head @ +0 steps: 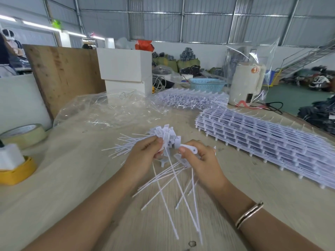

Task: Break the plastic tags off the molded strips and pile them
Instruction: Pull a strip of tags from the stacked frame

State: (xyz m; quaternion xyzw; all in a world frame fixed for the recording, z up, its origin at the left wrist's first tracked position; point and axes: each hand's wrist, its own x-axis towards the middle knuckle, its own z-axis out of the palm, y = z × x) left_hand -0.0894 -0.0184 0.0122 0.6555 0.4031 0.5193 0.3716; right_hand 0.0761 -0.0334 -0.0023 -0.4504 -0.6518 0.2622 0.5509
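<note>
My left hand grips a bundle of white plastic tags, their printed heads fanning upward and their thin tails sticking out to the left. My right hand pinches a white molded strip close to the bundle, and more tags hang from it with long tails trailing down toward me over the table. A tall stack of unbroken molded strips lies to the right of my hands. Behind it, a second heap of strips sits farther back.
Crumpled clear plastic sheeting lies at the back left. A tape roll and a yellow holder sit at the left edge. White boxes, a blue basket and a white appliance stand behind.
</note>
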